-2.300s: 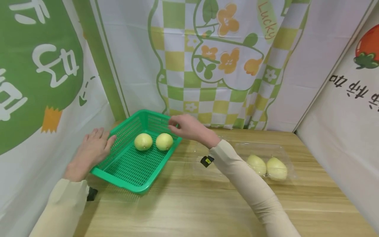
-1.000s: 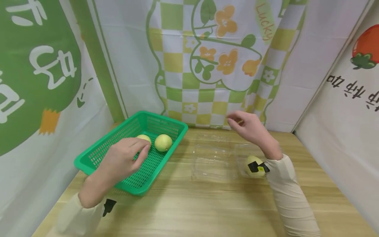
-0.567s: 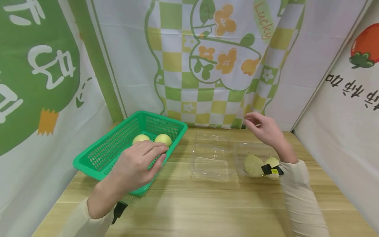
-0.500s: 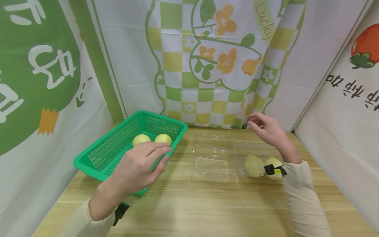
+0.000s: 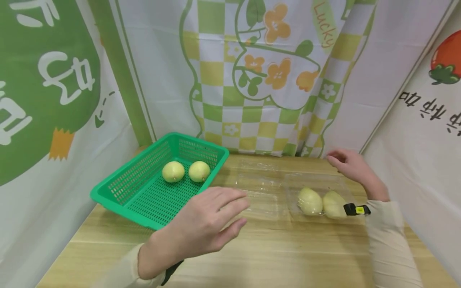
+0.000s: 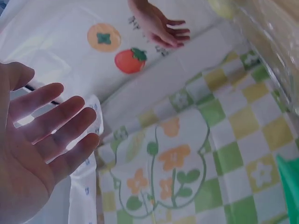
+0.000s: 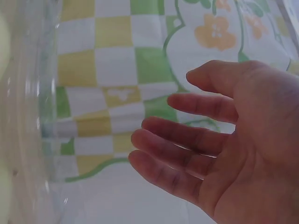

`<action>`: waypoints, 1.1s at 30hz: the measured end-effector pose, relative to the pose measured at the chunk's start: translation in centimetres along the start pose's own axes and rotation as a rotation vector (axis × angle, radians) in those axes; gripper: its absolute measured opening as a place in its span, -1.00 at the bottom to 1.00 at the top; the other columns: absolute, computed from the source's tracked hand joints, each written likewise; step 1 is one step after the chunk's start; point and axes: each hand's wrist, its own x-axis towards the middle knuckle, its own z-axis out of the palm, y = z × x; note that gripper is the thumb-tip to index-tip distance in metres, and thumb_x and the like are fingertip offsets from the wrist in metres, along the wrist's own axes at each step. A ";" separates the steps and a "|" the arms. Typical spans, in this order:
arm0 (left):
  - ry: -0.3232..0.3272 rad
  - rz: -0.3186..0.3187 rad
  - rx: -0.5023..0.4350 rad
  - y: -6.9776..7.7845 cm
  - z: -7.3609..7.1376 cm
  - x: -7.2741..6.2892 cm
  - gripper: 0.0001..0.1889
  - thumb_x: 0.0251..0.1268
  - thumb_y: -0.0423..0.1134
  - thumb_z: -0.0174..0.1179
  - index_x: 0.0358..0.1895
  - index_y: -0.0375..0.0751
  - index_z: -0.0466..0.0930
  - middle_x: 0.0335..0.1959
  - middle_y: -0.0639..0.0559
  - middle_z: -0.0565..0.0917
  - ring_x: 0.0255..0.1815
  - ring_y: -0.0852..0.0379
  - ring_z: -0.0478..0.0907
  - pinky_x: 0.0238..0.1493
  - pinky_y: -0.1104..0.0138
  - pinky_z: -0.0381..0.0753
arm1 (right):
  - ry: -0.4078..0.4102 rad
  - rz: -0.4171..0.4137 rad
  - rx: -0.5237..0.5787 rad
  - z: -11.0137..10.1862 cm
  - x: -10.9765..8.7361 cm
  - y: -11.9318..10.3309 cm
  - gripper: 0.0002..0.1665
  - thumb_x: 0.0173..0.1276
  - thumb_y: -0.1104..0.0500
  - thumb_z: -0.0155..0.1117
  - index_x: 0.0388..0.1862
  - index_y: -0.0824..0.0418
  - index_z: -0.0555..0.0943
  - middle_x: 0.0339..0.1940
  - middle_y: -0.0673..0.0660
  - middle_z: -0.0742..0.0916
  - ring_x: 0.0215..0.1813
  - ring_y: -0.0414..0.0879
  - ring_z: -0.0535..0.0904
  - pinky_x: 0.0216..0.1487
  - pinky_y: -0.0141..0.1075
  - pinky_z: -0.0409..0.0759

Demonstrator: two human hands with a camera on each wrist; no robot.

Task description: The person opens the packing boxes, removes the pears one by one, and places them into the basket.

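Left hand (image 5: pixel 207 224) and right hand (image 5: pixel 351 167) hover, fingers apart, and 1 low sweep could jolt the right-side box (image 5: pixel 317 181), rolling its 2 pears (image 5: pixel 310 202)!

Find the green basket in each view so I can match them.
Head: the basket is left of centre, partly behind the left hand.
Left wrist: only a piece of the basket shows, low at the right edge.
Right wrist: not in it.
Shared landmark: the checkered cloth, in all three.
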 end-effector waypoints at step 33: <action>-0.342 0.044 -0.027 1.7 13.5 5.0 -0.65 0.43 0.02 0.11 0.13 -0.06 0.57 0.07 0.09 0.68 -0.01 0.22 0.67 0.00 0.45 0.66 | -0.309 0.371 0.365 3.1 -4.3 11.9 -0.30 0.64 0.01 -0.20 0.43 0.60 0.12 -0.06 0.31 0.59 -0.25 -0.23 0.55 -0.29 -0.23 0.71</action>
